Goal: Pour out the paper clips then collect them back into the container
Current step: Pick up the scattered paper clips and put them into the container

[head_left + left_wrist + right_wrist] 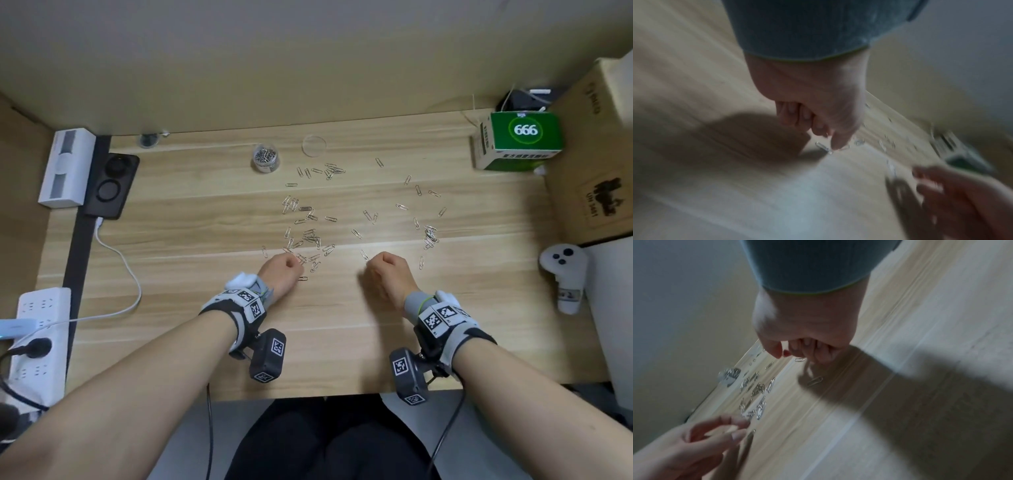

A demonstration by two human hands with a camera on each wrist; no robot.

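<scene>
Silver paper clips (310, 236) lie scattered over the middle of the wooden desk (191, 212). At the back stands a small clear container (265, 159) with some clips inside, its round clear lid (314, 145) lying to its right. My left hand (295, 263) is curled at the near edge of the left cluster. In the blurred left wrist view, the left hand (830, 139) has its thumb tip down beside a clip (824, 148), with a metal glint between thumb and forefinger. My right hand (371, 263) is curled too, and this right hand (786, 353) has a clip (799, 359) at its fingertips.
A green box marked 666 (525, 137) stands at the back right beside cardboard boxes (596, 192). A white controller (563, 274) lies at the right edge. A power strip (41, 329), a black charging pad (111, 185) and a white device (65, 168) line the left side.
</scene>
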